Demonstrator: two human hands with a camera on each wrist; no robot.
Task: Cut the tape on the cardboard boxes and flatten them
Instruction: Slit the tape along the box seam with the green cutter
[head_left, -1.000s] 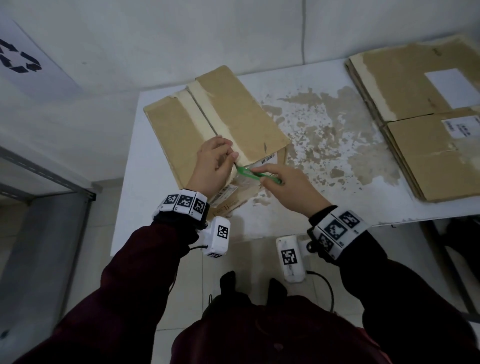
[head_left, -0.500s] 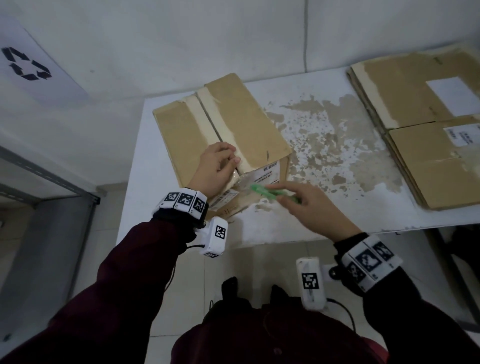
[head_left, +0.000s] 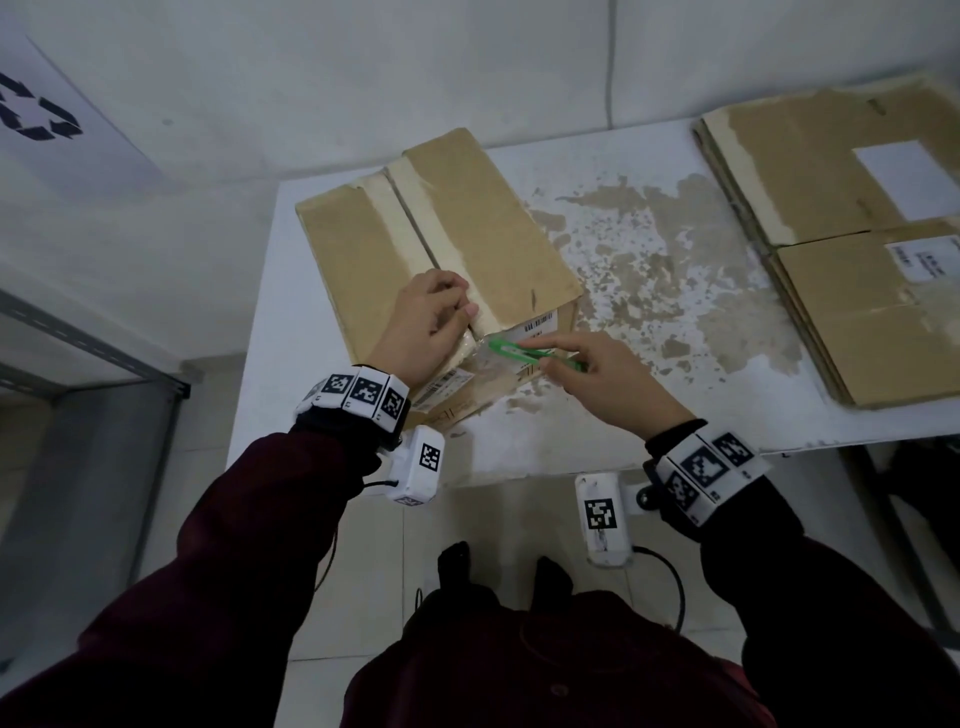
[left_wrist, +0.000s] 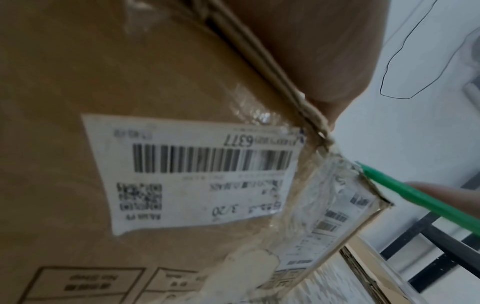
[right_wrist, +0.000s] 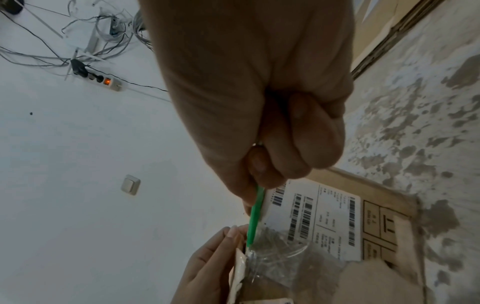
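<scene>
A taped cardboard box (head_left: 483, 223) stands at the left of the white table (head_left: 597, 441), pale tape (head_left: 415, 208) along its top seam. My left hand (head_left: 426, 322) lies on the near top edge at the seam's end, fingers curled over it. My right hand (head_left: 597, 384) pinches a green cutter (head_left: 519, 352), its tip at the crumpled clear tape on the box's near face. From the right wrist, the cutter (right_wrist: 255, 214) points down beside my left hand (right_wrist: 207, 267) and a barcode label (right_wrist: 324, 222). The left wrist view has the cutter (left_wrist: 415, 199) by the box (left_wrist: 130, 72) corner.
A stack of flattened cardboard (head_left: 831, 291) lies at the table's right end. The tabletop has peeled brown patches in the middle. A wall runs behind, with a recycling sign (head_left: 31, 114) at left. A grey metal frame (head_left: 78, 358) stands left of the table.
My right hand drew the cutter down off the top seam to the box's near face, then brought its tip back up and left to the tape. The left hand stayed put.
</scene>
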